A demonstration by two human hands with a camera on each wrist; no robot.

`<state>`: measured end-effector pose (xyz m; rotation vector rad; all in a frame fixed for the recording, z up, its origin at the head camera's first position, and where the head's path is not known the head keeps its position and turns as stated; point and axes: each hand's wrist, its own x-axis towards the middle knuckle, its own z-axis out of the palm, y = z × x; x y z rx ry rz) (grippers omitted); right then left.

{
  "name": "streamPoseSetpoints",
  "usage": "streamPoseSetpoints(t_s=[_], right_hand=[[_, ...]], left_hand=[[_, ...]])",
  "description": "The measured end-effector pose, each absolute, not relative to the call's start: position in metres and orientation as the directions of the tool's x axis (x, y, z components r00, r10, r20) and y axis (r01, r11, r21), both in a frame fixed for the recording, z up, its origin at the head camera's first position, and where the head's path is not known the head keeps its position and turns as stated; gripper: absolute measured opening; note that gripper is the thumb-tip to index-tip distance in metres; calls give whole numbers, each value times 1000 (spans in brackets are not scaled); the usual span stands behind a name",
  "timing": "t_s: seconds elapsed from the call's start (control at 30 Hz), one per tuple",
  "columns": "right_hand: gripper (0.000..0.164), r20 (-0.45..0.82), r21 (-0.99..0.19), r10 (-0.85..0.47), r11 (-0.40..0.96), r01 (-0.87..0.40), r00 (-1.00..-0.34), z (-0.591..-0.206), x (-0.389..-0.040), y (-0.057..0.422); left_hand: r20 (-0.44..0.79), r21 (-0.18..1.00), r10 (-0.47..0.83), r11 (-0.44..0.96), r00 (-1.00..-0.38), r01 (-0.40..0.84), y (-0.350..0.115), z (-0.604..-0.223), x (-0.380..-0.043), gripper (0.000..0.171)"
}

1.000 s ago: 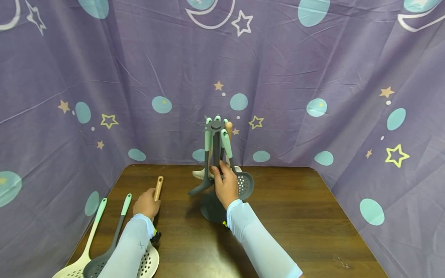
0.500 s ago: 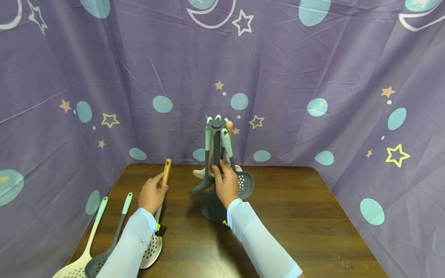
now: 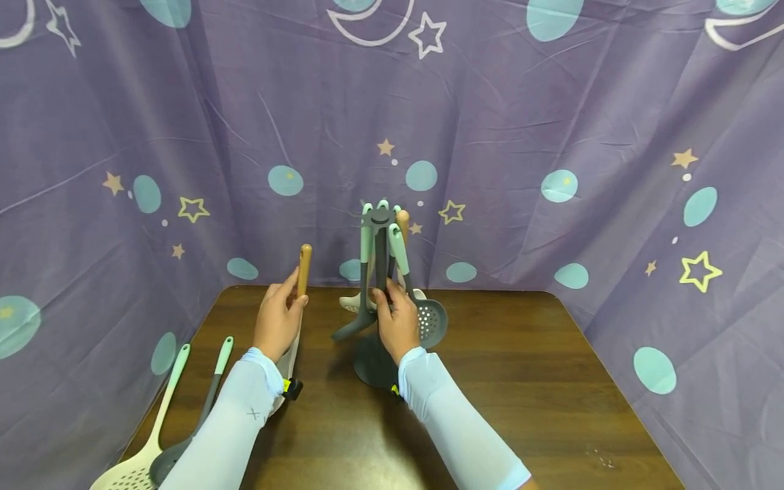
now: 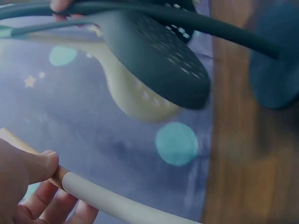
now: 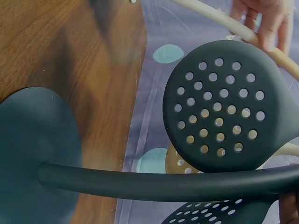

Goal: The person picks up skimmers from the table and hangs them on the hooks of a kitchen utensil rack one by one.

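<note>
Skimmer pinched in our left grip, we clasp the stand with our right grip (utensils hang around its post).

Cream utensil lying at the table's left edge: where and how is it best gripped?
Take the cream utensil by its mint handle, probably pinched from above. That slim end points away from the person; the broad, perforated head lies nearest them. The purple curtain stands close on its left and a grey utensil lies on its right, so coming straight down looks roomiest.
</note>
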<state>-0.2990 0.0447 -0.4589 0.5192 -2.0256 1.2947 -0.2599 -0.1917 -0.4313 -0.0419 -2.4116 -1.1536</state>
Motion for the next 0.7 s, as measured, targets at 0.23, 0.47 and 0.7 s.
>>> streamPoseSetpoints(t_s=[0.23, 0.47, 0.7], right_hand=[[26, 728, -627, 21, 425, -653, -686, -458, -300, 45], [27, 712, -642, 16, 418, -642, -702, -458, -300, 44], [26, 724, -629, 19, 427, -649, -689, -459, -301, 45]], left_hand=[[533, 706, -127, 612, -837, 356, -175, -407, -262, 60], [606, 741, -207, 499, -768, 450, -156, -386, -263, 68], [668, 729, -258, 415, -698, 544, -141, -369, -263, 61]])
